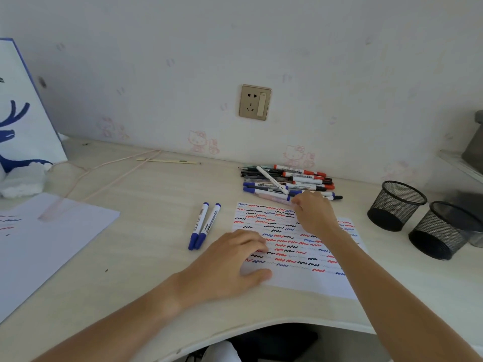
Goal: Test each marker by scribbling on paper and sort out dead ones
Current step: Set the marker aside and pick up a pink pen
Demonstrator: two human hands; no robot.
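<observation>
Markers [287, 181]: heaped pile. My right hand [312, 212] reaches in, grip unclear; left hand [230, 259] flat on paper [300, 280]. Risk: pile rolls, muddling two blue markers [203, 226].

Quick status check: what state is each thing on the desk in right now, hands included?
Left hand: flat, pressing the paper.
Right hand: at the marker pile, grip hidden.
Paper: flat, covered in scribbles.
Marker pile: heaped, capped.
Two blue markers: capped, set apart left of the paper.
Mesh cups: upright, look empty.
</observation>
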